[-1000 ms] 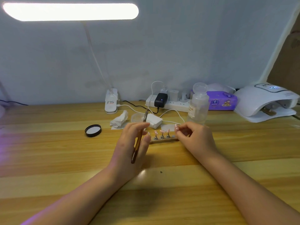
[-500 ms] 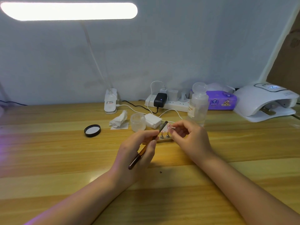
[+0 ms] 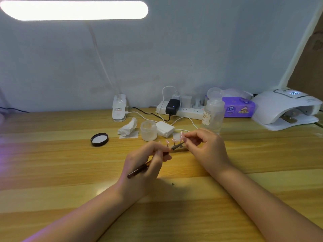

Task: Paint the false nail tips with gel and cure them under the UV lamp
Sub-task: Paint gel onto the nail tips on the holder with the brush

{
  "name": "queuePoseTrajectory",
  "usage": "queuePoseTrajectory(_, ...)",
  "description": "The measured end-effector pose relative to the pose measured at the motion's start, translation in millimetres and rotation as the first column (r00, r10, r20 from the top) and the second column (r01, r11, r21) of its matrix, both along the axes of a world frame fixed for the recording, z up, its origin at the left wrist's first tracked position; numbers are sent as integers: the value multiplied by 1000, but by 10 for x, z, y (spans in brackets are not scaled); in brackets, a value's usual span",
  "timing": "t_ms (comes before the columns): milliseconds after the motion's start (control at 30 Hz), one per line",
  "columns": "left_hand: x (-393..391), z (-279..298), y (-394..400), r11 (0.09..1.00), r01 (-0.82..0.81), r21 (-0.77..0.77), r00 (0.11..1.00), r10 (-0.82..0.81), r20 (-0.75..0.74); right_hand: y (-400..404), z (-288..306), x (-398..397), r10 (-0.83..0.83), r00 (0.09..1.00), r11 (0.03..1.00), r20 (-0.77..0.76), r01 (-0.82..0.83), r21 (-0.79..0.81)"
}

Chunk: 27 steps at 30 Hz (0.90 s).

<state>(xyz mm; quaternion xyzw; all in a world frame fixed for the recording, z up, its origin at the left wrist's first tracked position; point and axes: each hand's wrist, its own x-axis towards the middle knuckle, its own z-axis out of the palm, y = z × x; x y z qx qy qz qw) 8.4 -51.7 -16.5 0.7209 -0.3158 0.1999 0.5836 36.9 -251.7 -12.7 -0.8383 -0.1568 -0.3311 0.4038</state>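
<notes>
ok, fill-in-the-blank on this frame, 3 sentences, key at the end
1. The left hand holds a ____.
2. The black lid lies to the ____ of the open jar.
3. The right hand pinches a pink ____ between its fingers.

Missing words: brush; left; nail tip

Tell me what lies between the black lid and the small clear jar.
In the head view, a crumpled tissue lies between the black lid and the clear jar.

Two hands: left hand [image 3: 146,165], right hand [image 3: 204,147]; one brush [image 3: 139,169]; one jar [image 3: 148,131]; one bottle [image 3: 213,112].
</notes>
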Motion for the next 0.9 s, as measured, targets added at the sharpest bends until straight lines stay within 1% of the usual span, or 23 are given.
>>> queuePoseTrajectory(67, 13, -9, -3, 999, -38, -15, 999, 38, 13, 10, 4, -4, 20, 1000, 1000, 5, -20, -11)
queuePoseTrajectory(133, 27, -7, -3, 998, -55, 4, 998, 55, 39, 17, 3, -5, 34, 999, 999, 25, -34, -25)
queuePoseTrajectory(267, 36, -6, -7, 1000, -20, 9, 1000, 20, 6, 22, -7, 0, 30, 999, 1000, 35, -30, -6)
queuePoseTrajectory(367, 21, -6, -10, 999, 29, -44, 999, -30, -33, 18, -7, -3, 40, 998, 998, 42, -42, 41)
queuePoseTrajectory(433, 14, 3, -9, 997, 29, -70, 998, -32, -51, 16, -1, -3, 49, 998, 997, 42, -52, 58)
queuePoseTrajectory(533, 17, 23, -11, 996, -8, -88, 999, 4, -47, 21, 0, -7, 64, 998, 996, 14, -65, 64)
queuePoseTrajectory(700, 38, 29, -14, 994, -48, -99, 997, 42, -63, 29, 21, -37, 121, 992, 986, -16, -119, 119)
queuePoseTrajectory(900, 29, 25, -15, 993, 0, -120, 1000, -1, -9, 42, 32, -45, 141, 987, 968, -83, -120, 221)
